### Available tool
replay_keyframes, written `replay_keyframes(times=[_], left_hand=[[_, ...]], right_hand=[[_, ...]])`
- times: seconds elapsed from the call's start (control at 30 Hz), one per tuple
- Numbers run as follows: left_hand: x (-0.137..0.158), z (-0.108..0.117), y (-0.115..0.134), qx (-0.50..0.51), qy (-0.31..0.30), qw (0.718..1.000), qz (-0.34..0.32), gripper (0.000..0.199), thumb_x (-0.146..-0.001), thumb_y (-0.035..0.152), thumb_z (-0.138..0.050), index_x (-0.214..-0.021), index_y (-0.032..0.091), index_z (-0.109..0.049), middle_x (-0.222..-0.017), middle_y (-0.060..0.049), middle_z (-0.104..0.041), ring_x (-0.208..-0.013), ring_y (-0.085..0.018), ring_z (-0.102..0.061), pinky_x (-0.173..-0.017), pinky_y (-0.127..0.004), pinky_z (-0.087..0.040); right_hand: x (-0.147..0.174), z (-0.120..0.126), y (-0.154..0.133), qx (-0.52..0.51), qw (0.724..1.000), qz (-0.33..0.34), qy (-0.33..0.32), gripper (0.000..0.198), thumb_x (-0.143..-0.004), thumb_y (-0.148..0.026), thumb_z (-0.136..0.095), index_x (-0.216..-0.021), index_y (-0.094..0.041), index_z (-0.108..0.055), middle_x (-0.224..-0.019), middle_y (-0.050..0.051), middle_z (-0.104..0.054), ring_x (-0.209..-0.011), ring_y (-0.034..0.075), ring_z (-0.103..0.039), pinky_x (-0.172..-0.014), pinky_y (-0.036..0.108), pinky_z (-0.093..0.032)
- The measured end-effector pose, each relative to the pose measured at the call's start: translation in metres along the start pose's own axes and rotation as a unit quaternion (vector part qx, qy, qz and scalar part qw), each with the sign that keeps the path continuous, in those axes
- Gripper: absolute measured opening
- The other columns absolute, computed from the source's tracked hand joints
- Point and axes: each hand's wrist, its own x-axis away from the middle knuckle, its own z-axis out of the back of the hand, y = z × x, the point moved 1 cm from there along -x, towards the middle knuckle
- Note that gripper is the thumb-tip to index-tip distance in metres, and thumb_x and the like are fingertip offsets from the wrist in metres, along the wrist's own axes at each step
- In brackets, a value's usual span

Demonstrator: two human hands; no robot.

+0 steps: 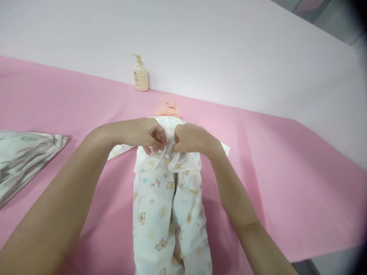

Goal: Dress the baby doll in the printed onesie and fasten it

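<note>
One shirt (187, 162), on a doll (169, 109) lying feet toward the person on pink cloth (286, 172). Left hand (150, 134), right hand (191, 138): equally near, above, each pinching a front edge.

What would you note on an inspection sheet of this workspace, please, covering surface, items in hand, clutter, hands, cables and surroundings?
Surface: pink cover, with some creases.
Job's things: doll lying face up, in a white printed jacket and matching trousers; the jacket's lower front edges are parted.
Clutter: pump bottle upright beyond the doll's head; printed cloth at the picture's left edge.
Hands: left hand pinching one front edge of the jacket; right hand at the other, its grip partly hidden.
Cables: nothing seen.
Surroundings: white wall behind; top right corner too blurred to identify.
</note>
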Motion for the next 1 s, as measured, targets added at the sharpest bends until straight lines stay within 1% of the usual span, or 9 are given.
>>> replay_keyframes(times=[0.17,0.3,0.37,0.5,0.6,0.73,0.83,0.93,1.0], left_hand=[[-0.001,0.0,0.0,-0.013,0.007,1.0,0.009,0.029,-0.069,0.041,-0.069,-0.092,0.026,-0.078,-0.099,-0.004,-0.077,-0.084,-0.024,-0.073,-0.078,-0.03,-0.056],[0.003,0.0,0.003,-0.01,0.012,1.0,-0.007,0.025,-0.07,0.041,-0.07,-0.088,0.024,-0.076,-0.096,-0.005,-0.077,-0.088,-0.025,-0.073,-0.075,-0.029,-0.055],[0.005,0.002,0.003,-0.007,0.022,1.0,-0.015,0.027,-0.07,0.042,-0.07,-0.091,0.025,-0.076,-0.099,-0.004,-0.077,-0.092,-0.026,-0.073,-0.078,-0.029,-0.054],[0.006,0.005,0.001,0.008,0.04,0.999,-0.015,0.032,-0.069,0.042,-0.071,-0.097,0.027,-0.078,-0.104,-0.003,-0.076,-0.097,-0.027,-0.072,-0.082,-0.029,-0.053],[0.006,0.006,0.0,0.013,0.043,0.999,-0.021,0.03,-0.07,0.041,-0.07,-0.096,0.027,-0.077,-0.103,-0.003,-0.076,-0.098,-0.026,-0.072,-0.082,-0.029,-0.053],[0.005,0.006,0.0,0.014,0.048,0.998,-0.025,0.026,-0.07,0.042,-0.072,-0.09,0.026,-0.076,-0.097,-0.003,-0.075,-0.094,-0.026,-0.071,-0.079,-0.029,-0.051],[0.005,0.007,-0.001,0.003,0.063,0.998,-0.021,0.025,-0.07,0.045,-0.074,-0.083,0.025,-0.073,-0.088,-0.002,-0.073,-0.086,-0.026,-0.07,-0.076,-0.03,-0.049],[0.004,0.007,-0.003,0.017,0.046,0.998,-0.033,0.025,-0.069,0.043,-0.076,-0.084,0.024,-0.069,-0.087,-0.003,-0.072,-0.085,-0.025,-0.069,-0.074,-0.031,-0.048],[0.003,0.007,-0.005,0.042,0.06,0.996,-0.052,0.026,-0.067,0.039,-0.077,-0.085,0.024,-0.066,-0.09,-0.003,-0.072,-0.087,-0.025,-0.069,-0.074,-0.031,-0.049]], right_hand=[[0.001,-0.001,0.0,-0.032,0.997,-0.027,0.071,0.008,-0.08,-0.016,-0.05,-0.081,-0.018,-0.058,-0.072,0.003,-0.06,-0.064,0.016,-0.054,-0.056,0.026,-0.036],[-0.002,0.0,0.002,-0.061,0.973,-0.045,0.219,0.024,-0.085,-0.008,-0.039,-0.089,-0.016,-0.061,-0.081,0.005,-0.062,-0.074,0.018,-0.058,-0.064,0.027,-0.041],[-0.002,-0.001,0.003,-0.073,0.965,-0.029,0.249,0.023,-0.085,-0.008,-0.041,-0.092,-0.016,-0.062,-0.085,0.005,-0.062,-0.078,0.018,-0.059,-0.067,0.027,-0.043],[0.001,-0.001,0.002,-0.089,0.974,-0.02,0.207,0.01,-0.085,-0.013,-0.053,-0.078,-0.017,-0.059,-0.08,0.005,-0.059,-0.074,0.017,-0.054,-0.063,0.027,-0.041],[0.005,0.003,0.001,-0.114,0.976,-0.008,0.187,0.02,-0.087,-0.014,-0.053,-0.067,-0.018,-0.052,-0.069,0.002,-0.051,-0.064,0.013,-0.046,-0.056,0.026,-0.035],[0.005,0.008,0.003,-0.198,0.975,0.062,0.083,0.027,-0.088,-0.014,-0.052,-0.061,-0.017,-0.054,-0.062,-0.001,-0.045,-0.056,0.009,-0.036,-0.051,0.025,-0.029],[0.003,0.009,0.007,-0.254,0.963,0.08,0.039,0.022,-0.086,-0.016,-0.055,-0.064,-0.017,-0.06,-0.061,-0.002,-0.048,-0.057,0.009,-0.039,-0.051,0.023,-0.032],[0.002,0.008,0.01,-0.273,0.957,0.084,0.041,0.024,-0.083,-0.018,-0.058,-0.059,-0.017,-0.057,-0.057,-0.002,-0.046,-0.056,0.009,-0.04,-0.051,0.023,-0.033],[0.001,0.007,0.011,-0.266,0.959,0.08,0.055,0.029,-0.081,-0.017,-0.058,-0.053,-0.017,-0.051,-0.053,-0.002,-0.043,-0.054,0.009,-0.038,-0.05,0.023,-0.031]])
